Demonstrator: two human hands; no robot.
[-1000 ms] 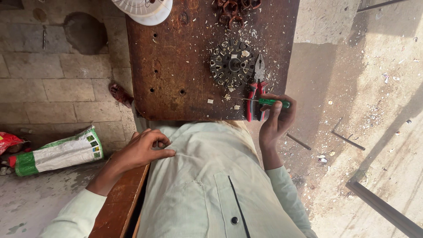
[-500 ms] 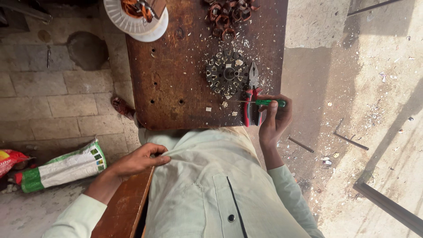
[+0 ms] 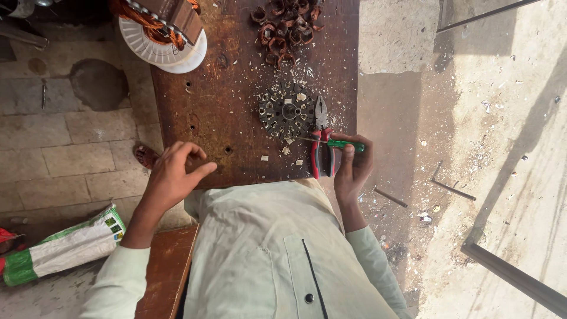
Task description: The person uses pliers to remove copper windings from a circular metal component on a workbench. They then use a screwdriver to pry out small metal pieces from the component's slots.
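The green-handled screwdriver (image 3: 338,143) is lying crosswise near the front right edge of the rusty worktable (image 3: 236,88), its thin shaft pointing left toward the round slotted stator core (image 3: 286,110). The right hand (image 3: 352,168) is clenching around the green handle, fingers wrapped over it. Directly beneath the shaft, red-handled pliers (image 3: 322,145) are resting on the table, jaws pointing away from the person and lying just beside the core. The left hand (image 3: 174,174) is hovering over the table's front left edge, fingers curled and loosely apart, grasping nothing.

Farther out, a cluster of copper wire coils (image 3: 286,26) is sitting at the far edge, and a white plastic dish (image 3: 162,53) holding more copper winding is overhanging the far left corner. Pale chips are littering the surface around the core.

Risk, as a judgement: the screwdriver tip is sitting close to the core with the other hand off the piece, so the unsteadied core could shift or the tip could slip. The pliers are crowding the handle and could be knocked off the near edge.
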